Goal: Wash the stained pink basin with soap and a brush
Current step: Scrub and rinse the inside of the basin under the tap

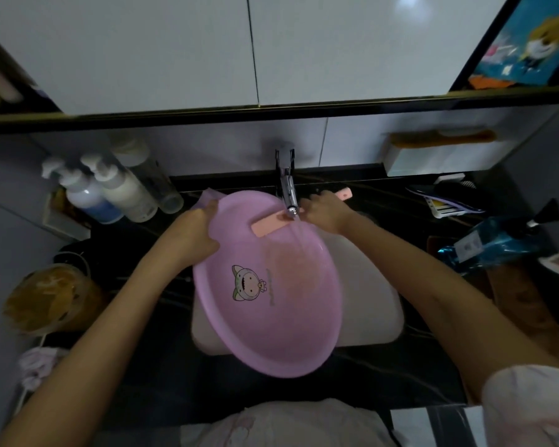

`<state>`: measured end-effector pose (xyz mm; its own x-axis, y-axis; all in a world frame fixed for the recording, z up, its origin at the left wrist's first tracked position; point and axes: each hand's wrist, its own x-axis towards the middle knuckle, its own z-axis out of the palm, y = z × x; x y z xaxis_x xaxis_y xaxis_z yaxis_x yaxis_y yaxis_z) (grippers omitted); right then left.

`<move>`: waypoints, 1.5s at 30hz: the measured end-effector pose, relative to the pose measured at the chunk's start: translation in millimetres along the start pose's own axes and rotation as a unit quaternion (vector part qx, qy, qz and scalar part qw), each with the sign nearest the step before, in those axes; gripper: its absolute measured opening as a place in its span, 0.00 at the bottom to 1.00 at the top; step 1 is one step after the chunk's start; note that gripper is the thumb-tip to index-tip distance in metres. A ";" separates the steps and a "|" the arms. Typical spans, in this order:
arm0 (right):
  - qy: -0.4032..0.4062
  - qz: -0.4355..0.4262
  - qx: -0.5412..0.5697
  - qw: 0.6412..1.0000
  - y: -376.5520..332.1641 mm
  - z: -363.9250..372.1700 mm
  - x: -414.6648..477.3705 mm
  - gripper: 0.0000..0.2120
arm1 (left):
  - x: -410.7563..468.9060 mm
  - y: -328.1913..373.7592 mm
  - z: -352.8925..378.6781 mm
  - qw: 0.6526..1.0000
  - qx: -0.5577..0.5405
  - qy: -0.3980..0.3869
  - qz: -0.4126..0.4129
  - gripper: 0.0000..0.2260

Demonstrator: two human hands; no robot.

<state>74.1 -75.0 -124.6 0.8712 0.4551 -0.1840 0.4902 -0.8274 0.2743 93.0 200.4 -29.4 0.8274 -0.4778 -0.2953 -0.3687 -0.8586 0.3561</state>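
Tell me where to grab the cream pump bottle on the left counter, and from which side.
Take the cream pump bottle round its straight body, below the pump head, coming from the sink side. The blue-bottomed bottle crowds its left and a clear bottle sits close behind, so fingers fit best there.

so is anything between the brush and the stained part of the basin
Nothing visible. The pink brush, held by the right hand, lies across the round pink plastic basin's far rim under the chrome tap; open basin separates it from the stain.
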 end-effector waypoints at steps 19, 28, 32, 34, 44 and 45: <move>-0.195 0.492 0.653 0.542 -122.5 25.2 -133.9 0.22 | -6.8 -7.8 7.3 0.998 -0.025 0.047 0.020 0.29; -0.089 0.498 0.737 0.449 -132.3 20.9 -153.4 0.10 | -10.9 -23.0 21.1 0.995 -0.084 0.052 0.017 0.19; 0.061 0.554 0.693 0.458 -113.5 8.2 -168.8 0.15 | -17.4 -41.7 48.7 0.990 -0.130 -0.038 -0.041 0.14; 0.124 0.552 0.707 0.424 -106.6 -4.6 -174.7 0.16 | -21.4 -49.0 73.8 0.980 -0.167 -0.088 -0.057 0.15; 0.265 0.554 0.498 0.612 -69.9 -70.0 -177.8 0.10 | 13.8 2.9 172.2 0.937 -0.290 -0.193 -0.013 0.33; 0.266 0.550 0.470 0.637 -70.6 -76.1 -178.1 0.12 | 20.5 7.3 182.0 0.937 -0.292 -0.193 -0.016 0.33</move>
<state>-113.6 -72.6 -39.3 0.6812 -0.7306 0.0458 -0.4407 -0.4593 -0.7713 30.2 150.5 -194.2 0.5774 -0.5823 -0.5723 0.0410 -0.6794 0.7326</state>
